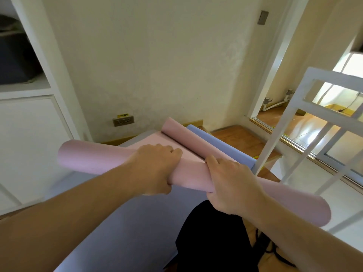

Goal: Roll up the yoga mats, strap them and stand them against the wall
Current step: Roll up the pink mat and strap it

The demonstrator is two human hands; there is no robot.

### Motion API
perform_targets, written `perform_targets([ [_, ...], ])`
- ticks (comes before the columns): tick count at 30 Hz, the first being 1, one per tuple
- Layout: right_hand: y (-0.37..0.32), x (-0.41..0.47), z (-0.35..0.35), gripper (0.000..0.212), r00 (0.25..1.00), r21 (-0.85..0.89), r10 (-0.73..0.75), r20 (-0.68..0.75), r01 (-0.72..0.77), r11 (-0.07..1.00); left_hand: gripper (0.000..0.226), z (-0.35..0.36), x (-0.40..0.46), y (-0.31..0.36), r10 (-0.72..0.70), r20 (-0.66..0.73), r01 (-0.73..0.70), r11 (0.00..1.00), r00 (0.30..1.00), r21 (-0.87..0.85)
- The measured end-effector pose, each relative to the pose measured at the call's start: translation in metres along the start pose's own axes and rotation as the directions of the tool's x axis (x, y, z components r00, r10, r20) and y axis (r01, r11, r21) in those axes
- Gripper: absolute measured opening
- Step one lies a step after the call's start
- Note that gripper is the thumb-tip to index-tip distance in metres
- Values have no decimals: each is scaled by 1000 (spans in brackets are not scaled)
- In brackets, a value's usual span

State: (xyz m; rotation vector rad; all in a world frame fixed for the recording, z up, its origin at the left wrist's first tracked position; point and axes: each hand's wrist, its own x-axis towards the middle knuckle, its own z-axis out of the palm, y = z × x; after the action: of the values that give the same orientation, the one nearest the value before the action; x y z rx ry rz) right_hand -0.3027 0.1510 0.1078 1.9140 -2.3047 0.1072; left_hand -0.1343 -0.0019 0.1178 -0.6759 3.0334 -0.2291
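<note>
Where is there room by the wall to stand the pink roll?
Bare wall shows between the white cabinet and the doorway, above the socket. Below it, the pink mat and blue mat crowd the floor. Both hands, left and right, grip the roll.

Pale cream wall [149, 65] fills the middle, lightly textured. Low on it, a metal socket plate [123, 121] with a small yellow label just above. Higher up to the right, a grey switch plate [262, 17]. White built-in shelving [39, 79] on the left; a dark bundle sits in its open compartment, closed white panel below. Wooden floor [239, 138] at the wall's foot, with a wood skirting strip. White slatted frame [314, 118] leans across the right side. Behind it, a sliding door track [275, 132] and a bright, sunlit room with glossy floor and white pipes along its wall.
</note>
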Motion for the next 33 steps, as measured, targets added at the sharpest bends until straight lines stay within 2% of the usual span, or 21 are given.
perform_targets([
  [4,0,8,1,48,996,23,18,90,-20,1000,46,6,3,10,33,-80,-23,992,996,124],
  [7,-3,3,7,51,1000,-30,-25,-19,24,999,44,6,6,5,-18,15,18,1000,1000,-7],
  [10,-6,0,10,68,999,-126,-29,-32,25,992,44,3,7,-1,-32,100,45,990,994,-132],
  [13,-8,3,8,57,999,-125,-36,-16,34,992,48,3,7,1,-28,128,43,992,991,-117],
  [18,-1,14,0,50,994,-32,9,111,-5,999,50,12,7,11,11,-11,-10,997,1000,75],
  [20,0,17,0,50,988,-13,24,153,-22,1000,46,17,8,13,10,-68,-3,995,998,96],
  [23,0,14,5,49,997,-17,9,76,-8,1000,42,18,9,9,-20,-48,20,1000,999,-2],
  [25,1,12,6,58,999,-64,-24,23,26,998,42,17,10,4,-41,9,41,995,999,-93],
  [27,1,10,8,70,998,-121,-45,31,49,991,44,16,11,1,-57,60,66,985,997,-162],
  [28,0,10,9,69,998,-133,-50,38,55,990,44,17,11,1,-54,69,65,984,996,-164],
  [31,2,14,8,52,998,-88,-11,65,17,996,45,18,10,9,-14,-19,13,999,1000,-47],
  [33,3,18,5,51,993,-31,33,115,-30,999,51,19,9,15,9,-89,-2,997,996,82],
])
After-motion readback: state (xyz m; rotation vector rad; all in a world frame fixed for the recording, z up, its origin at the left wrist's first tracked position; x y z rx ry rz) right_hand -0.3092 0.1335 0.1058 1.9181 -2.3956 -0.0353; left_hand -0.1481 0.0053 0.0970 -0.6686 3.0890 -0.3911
